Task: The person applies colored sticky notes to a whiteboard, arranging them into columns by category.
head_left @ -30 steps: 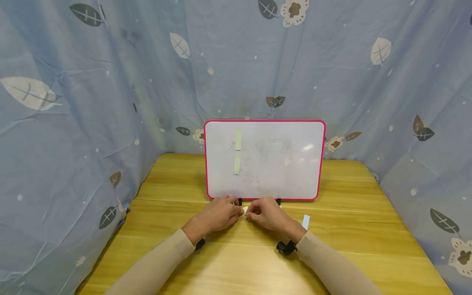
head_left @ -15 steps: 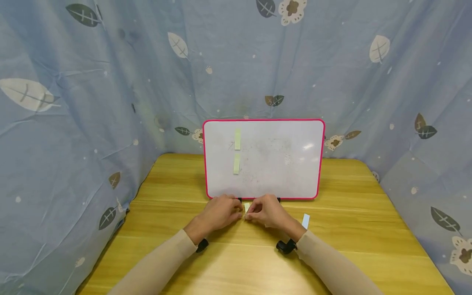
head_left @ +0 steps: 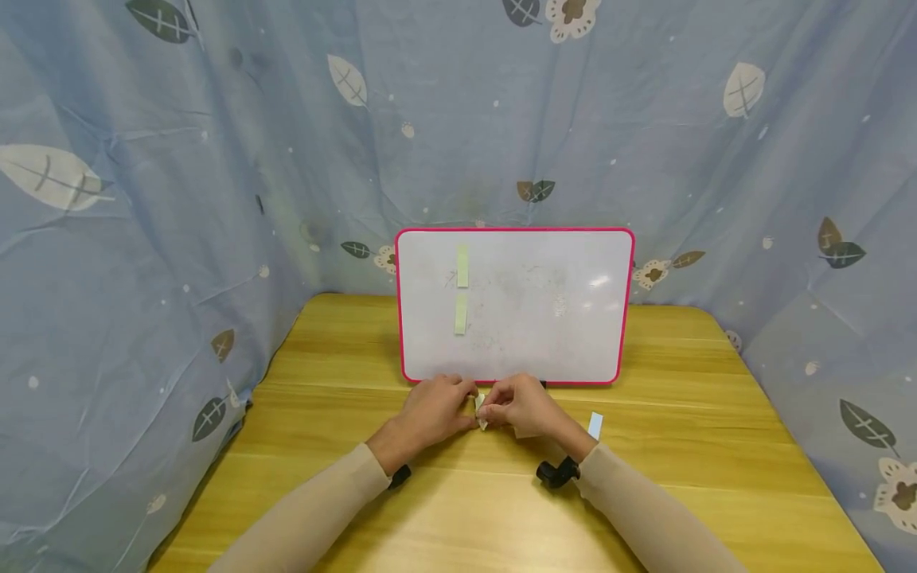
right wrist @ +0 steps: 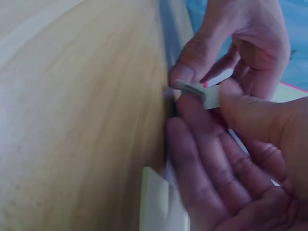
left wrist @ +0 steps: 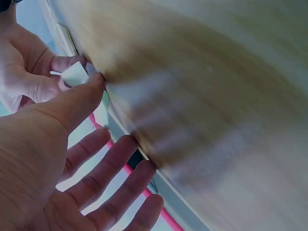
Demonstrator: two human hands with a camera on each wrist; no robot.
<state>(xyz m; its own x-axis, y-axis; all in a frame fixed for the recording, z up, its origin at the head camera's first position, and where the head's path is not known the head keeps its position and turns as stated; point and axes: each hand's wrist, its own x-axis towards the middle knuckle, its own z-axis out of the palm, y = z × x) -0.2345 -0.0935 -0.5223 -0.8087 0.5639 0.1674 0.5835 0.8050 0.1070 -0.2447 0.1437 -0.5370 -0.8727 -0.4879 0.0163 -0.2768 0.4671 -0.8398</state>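
Between thumb and fingertips, my right hand (head_left: 523, 407) (right wrist: 240, 159) pinches a small pale paper strip (head_left: 481, 400) (left wrist: 74, 74) (right wrist: 212, 96), which looks bent or folded. My left hand (head_left: 433, 410) (left wrist: 72, 144) faces it from the left; its thumb tip touches the strip, while the other fingers are spread and loosely extended in the left wrist view. Both hands are low over the table, just in front of the whiteboard (head_left: 530, 318). Two pale green strips, upper (head_left: 462, 267) and lower (head_left: 461, 314), are stuck on the board's left part, one above the other.
The pink-framed board stands on the wooden table (head_left: 688, 446), with a black stand foot (head_left: 543, 384) below. A light blue strip (head_left: 595, 425) lies by my right wrist. A pale pad-like piece (right wrist: 156, 202) shows low in the right wrist view. Patterned curtains surround the table.
The pale strip has come lower between my hands, and its shape has changed. My left hand has moved slightly right, so its thumb meets the strip. My right hand keeps its pinch.
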